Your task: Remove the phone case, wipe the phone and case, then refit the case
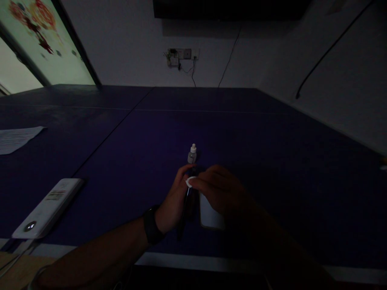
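**Inspector:** Surroundings?

**Clerk:** A dark blue table [229, 121] with a seam across it stands against a white wall [121, 44] that carries a wall socket [183, 54] with plugs and trailing cables. A sheet of paper [18, 139] and a white power bank [48, 207] lie at the left of the table.

**Inspector:** The hands?

**Clerk:** Both are close together near the table's middle. The left hand [175, 193], with a black watch strap [152, 224] at the wrist, is curled around a dark slender object [189, 205]. The right hand [219, 189] lies across it, its fingers [205, 181] on a small white round piece [190, 182]. Whether they pinch that piece, I cannot tell in this light.

**Inspector:** Anything else nearby?

**Clerk:** A small clear dropper bottle [192, 154] with a white cap stands upright just beyond the left fingers, not touching them. A white rectangular object [210, 215] lies under the right hand, partly hidden.
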A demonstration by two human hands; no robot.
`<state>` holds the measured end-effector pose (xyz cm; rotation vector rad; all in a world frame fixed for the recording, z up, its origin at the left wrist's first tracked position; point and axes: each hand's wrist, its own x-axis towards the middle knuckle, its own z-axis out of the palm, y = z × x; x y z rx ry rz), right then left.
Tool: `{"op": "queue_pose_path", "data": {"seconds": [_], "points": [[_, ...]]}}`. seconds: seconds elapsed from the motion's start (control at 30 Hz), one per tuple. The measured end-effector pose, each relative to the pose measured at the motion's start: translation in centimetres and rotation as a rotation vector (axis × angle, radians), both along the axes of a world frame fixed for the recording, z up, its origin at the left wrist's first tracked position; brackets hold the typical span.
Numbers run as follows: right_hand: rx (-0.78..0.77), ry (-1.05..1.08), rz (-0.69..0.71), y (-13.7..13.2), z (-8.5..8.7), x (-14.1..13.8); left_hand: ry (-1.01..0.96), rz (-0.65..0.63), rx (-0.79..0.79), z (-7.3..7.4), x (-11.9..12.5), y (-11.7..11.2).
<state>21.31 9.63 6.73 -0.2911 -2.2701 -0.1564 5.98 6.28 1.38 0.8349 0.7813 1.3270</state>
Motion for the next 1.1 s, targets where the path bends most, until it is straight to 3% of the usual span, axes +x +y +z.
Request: {"op": "queue_pose_path", "data": {"seconds": [0.1, 0.23, 0.47, 0.63, 0.7, 0.93, 1.1], "points": [[0.014, 0.044, 0.005, 0.0, 0.1, 0.0, -0.01, -0.039, -0.011, 0.0, 0.0, -0.2], [-0.017, -0.054, 0.127, -0.8, -0.4, 0.1, 0.008, 0.004, -0.003, 0.3, -0.2, -0.1], [0.057, 0.072, -0.033, 0.4, 0.1, 0.2, 0.024, -0.021, -0.012, 1.0, 0.1, -0.5], [0.023, -0.087, 0.109, -0.6, 0.0, 0.4, 0.074, 0.013, 0.029, 0.7, -0.4, -0.4], [0.021, -0.103, 0.105, -0.7, -0.3, 0.4, 0.109, 0.02, 0.053, 0.7, -0.5, -0.4], [0.037, 0.12, -0.063, 1.4, -0.3, 0.5, 0.076, -0.038, 0.07, 1.4, 0.1, -1.1], [0.012, 0.192, -0.017, 0.6, 0.5, 0.6, 0.083, -0.049, 0.113, 1.2, -0.2, -1.4]]}}
